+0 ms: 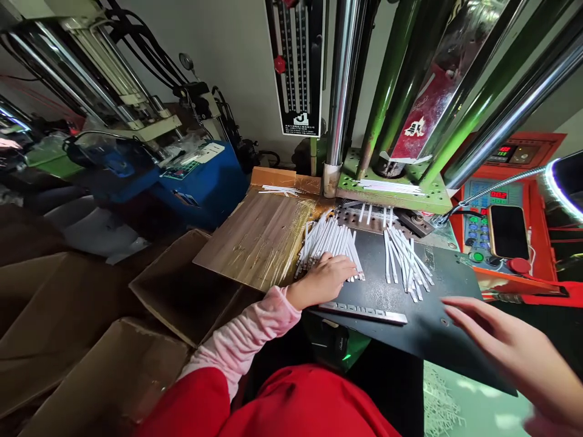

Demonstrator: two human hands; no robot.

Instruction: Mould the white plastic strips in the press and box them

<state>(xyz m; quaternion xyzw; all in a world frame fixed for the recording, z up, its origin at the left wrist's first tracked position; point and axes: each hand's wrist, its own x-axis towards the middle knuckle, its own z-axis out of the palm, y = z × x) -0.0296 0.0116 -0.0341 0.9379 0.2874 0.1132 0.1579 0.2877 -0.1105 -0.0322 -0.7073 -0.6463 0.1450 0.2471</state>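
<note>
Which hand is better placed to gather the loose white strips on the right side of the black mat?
Right, probably. The right hand is open, holds nothing and is on that side of the black mat, near the loose strips. The left hand is resting on the other strips.

White cables [330, 249], pink sleeve [246, 328], red vest [273, 406], black board [423, 328].

From my remote station I count two bare hands: one left hand [324, 280] and one right hand [505, 346]. I see two separate heaps of slender white strips [328, 249] [406, 262], too many to count singly, one flat black work board [439, 328], one slotted steel bar [362, 313], and one black smartphone [509, 231].
</note>
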